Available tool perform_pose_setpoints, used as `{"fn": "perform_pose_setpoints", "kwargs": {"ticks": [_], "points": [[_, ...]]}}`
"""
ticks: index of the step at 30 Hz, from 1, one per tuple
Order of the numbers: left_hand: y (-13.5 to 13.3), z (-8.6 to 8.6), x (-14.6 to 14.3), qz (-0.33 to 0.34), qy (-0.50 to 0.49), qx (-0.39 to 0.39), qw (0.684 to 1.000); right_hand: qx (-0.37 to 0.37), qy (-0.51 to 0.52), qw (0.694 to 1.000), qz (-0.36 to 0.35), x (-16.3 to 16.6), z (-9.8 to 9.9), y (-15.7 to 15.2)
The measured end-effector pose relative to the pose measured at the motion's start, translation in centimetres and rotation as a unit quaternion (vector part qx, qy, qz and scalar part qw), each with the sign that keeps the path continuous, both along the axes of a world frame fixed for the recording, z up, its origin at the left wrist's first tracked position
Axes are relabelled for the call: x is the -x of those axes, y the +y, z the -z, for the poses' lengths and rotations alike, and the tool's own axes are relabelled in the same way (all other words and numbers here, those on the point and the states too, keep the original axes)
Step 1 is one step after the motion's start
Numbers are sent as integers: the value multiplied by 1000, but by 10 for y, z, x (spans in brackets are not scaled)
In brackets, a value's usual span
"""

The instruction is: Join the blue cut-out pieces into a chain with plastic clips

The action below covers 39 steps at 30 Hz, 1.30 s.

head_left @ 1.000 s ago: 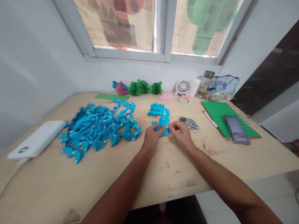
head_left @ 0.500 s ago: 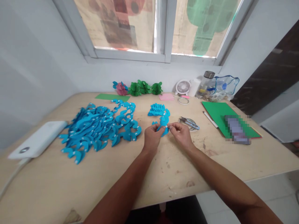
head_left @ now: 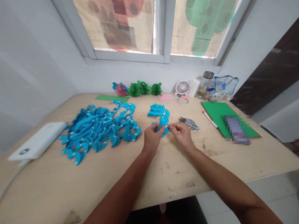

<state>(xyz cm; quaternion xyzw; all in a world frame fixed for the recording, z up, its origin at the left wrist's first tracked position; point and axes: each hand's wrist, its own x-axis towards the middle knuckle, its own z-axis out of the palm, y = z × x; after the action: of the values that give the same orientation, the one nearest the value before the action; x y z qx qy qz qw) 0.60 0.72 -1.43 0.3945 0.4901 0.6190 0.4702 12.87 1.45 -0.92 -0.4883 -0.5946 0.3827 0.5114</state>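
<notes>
My left hand pinches a strip of blue paper cutouts between thumb and fingers near the middle of the table. Close by on the other side, my right hand has its thumb and forefinger pressed together at the strip's right edge. Whatever lies between those right fingertips is too small to make out. Just beyond the hands rests a folded blue paper stack. A large heap of blue paper cutouts, dotted with small white patches, spreads to the left.
Thread snips lie right of my hands, beside a pen and a green sheet with a blurred phone. A white power bank sits left. Green paper figures, a fan and a bottle line the wall.
Almost nothing differs. Both hands keep their places at the blue paper strip, and the camera view has shifted very slightly.
</notes>
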Motion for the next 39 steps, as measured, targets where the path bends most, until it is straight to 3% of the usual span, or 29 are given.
{"fn": "perform_pose_setpoints", "kwargs": {"ticks": [7, 19, 29, 39], "points": [[1, -2, 2, -4, -27, 8, 1000, 3, 21, 1000, 13, -6, 3, 5], [-3, -5, 0, 43, -3, 16, 999, 30, 29, 998, -49, -7, 5, 9], [-6, -20, 2, 108, -156, 66, 980, 3, 18, 1000, 4, -14, 7, 16], [-7, -13, -2, 83, -75, 57, 992, 17, 37, 997, -63, -12, 6, 13]]}}
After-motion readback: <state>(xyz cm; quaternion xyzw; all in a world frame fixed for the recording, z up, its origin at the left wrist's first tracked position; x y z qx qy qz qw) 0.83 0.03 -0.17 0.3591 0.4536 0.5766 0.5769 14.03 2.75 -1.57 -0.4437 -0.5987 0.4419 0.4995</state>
